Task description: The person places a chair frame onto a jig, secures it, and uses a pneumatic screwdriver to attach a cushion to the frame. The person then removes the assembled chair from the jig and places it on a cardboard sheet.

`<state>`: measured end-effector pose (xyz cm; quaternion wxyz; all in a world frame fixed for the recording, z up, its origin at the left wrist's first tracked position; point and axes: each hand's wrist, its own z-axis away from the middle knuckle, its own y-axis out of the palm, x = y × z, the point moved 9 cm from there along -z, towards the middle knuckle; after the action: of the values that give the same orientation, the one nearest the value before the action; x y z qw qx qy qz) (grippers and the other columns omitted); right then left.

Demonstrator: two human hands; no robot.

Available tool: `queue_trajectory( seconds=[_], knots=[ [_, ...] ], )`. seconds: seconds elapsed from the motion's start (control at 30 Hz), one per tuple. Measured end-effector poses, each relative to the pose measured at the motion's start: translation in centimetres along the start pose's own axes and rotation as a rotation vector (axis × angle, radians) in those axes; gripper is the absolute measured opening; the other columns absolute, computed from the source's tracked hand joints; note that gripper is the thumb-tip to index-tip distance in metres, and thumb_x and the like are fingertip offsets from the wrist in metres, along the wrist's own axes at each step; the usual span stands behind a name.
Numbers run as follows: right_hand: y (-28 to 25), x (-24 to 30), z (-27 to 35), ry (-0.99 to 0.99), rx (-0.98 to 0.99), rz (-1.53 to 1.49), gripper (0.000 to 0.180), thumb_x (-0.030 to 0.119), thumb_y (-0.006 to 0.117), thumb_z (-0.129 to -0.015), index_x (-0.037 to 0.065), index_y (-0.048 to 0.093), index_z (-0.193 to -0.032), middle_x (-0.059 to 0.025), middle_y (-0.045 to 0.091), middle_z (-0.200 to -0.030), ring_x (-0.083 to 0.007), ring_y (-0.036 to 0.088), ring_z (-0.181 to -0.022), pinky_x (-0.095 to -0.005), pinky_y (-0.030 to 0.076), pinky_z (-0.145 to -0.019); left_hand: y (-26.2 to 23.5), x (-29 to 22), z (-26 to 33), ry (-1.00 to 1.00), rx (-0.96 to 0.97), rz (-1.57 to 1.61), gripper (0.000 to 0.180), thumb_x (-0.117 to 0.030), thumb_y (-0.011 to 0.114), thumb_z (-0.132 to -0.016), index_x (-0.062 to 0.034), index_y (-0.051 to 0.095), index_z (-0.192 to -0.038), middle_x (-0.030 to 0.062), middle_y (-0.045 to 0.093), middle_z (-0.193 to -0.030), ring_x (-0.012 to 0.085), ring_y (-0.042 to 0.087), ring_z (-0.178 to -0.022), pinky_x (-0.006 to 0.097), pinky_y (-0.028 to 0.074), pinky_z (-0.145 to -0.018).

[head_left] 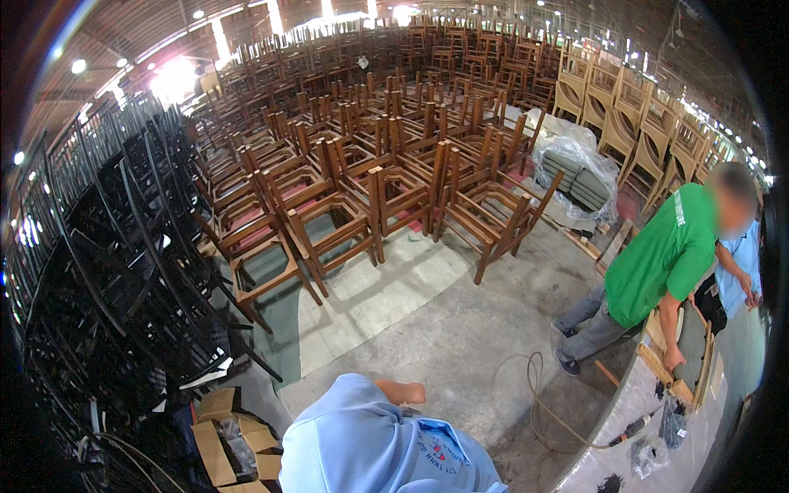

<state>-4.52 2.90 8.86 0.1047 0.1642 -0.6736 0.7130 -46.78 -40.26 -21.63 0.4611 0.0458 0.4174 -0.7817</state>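
Observation:
At the lower edge my light blue shirt (353,435) fills the view, with a chest pocket on it. From its sleeve a short stretch of bare forearm and my left hand (404,392) reach to the right over the concrete floor. The fingers are too small and turned away to make out, and no object shows in that hand. My right hand is out of sight. Nearest the shirt on the left stands an opened cardboard box (215,468) holding clear plastic.
Brown wooden chair frames (394,197) crowd ahead; black frames (123,271) are piled left. At right a person in green (666,255) handles wooden pieces on a worktable (608,427), another person in blue (735,263) beyond. A hose (534,394) loops over the floor. Green cushions (575,181) lie in plastic.

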Motion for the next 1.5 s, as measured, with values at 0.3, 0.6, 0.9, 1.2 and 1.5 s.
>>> queue_trajectory(
  seconds=[0.3,0.6,0.9,1.2,1.5],
  knots=[
    [-0.5,-2.9,1.3,0.049,-0.014,0.025,0.029,0.022,0.052,-0.101,0.009,0.076,-0.111,-0.0206,0.074,-0.108,-0.0393,0.070,-0.108,-0.0487,0.056,-0.092,-0.2,0.0,0.8,-0.055,0.001,0.025,0.046,-0.036,0.055,-0.091,0.0018,0.078,-0.079,0.0211,0.075,-0.077,0.0330,0.076,-0.071,0.045,0.064,-0.070],
    [1.1,-23.4,16.4,0.017,0.263,0.554,0.030,0.021,0.051,-0.102,0.010,0.077,-0.113,-0.0204,0.074,-0.109,-0.0388,0.070,-0.109,-0.0482,0.056,-0.093,-0.2,1.1,3.0,0.343,0.174,-0.560,0.037,-0.035,0.059,-0.097,-0.0015,0.075,-0.093,0.0142,0.075,-0.085,0.0240,0.073,-0.071,0.042,0.059,-0.061],
    [-4.5,-27.0,21.6,0.807,-0.218,0.085,0.050,0.040,0.046,-0.100,0.000,0.076,-0.098,-0.0273,0.074,-0.103,-0.0454,0.071,-0.101,-0.0546,0.054,-0.091,-1.3,-0.8,1.9,0.291,0.178,0.261,0.025,-0.029,0.072,-0.096,-0.0053,0.073,-0.103,0.0064,0.070,-0.082,0.0175,0.066,-0.064,0.035,0.057,-0.054],
    [-3.8,-6.4,13.2,0.225,-0.287,-0.627,0.036,0.035,0.067,-0.101,-0.001,0.072,-0.105,-0.0047,0.064,-0.078,-0.0158,0.058,-0.073,-0.0341,0.049,-0.069,-6.0,-8.7,0.0,-0.180,0.333,0.792,0.036,-0.030,0.072,-0.099,-0.0104,0.063,-0.127,0.0050,0.074,-0.100,0.0178,0.070,-0.079,0.036,0.060,-0.067],
    [-12.4,1.8,0.6,0.062,0.282,-1.663,0.084,0.048,0.077,-0.091,0.002,0.042,-0.152,-0.0141,0.060,-0.141,-0.0282,0.058,-0.128,-0.0447,0.048,-0.104,-16.2,-38.1,6.5,0.450,0.784,1.226,0.036,-0.035,0.064,-0.105,-0.0103,0.062,-0.132,0.0130,0.065,-0.135,0.0346,0.051,-0.138,0.057,0.042,-0.116]
  ],
)
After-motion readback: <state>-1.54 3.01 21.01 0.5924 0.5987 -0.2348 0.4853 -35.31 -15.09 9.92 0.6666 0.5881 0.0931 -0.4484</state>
